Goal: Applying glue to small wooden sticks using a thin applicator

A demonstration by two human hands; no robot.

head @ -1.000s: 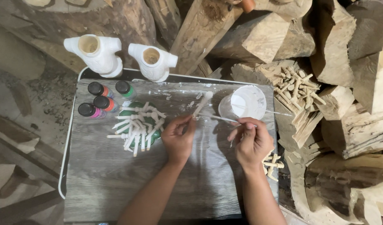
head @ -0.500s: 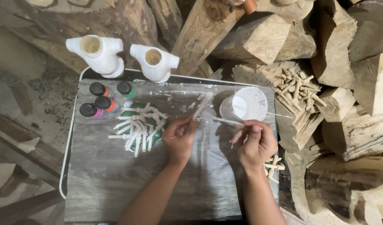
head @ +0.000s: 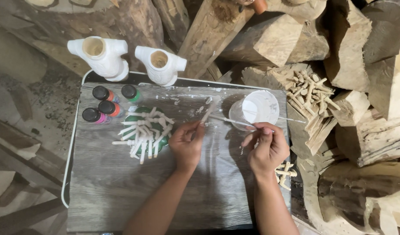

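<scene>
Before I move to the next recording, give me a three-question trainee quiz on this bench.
1. True or false: the left hand holds a small peg.
2. How many paint bottles stand on the board?
3. The right hand holds a brush whose tip points: A) at the peg, B) at the white figures, C) at the logs?

Key: 1 true; 2 four; 3 A.
</scene>
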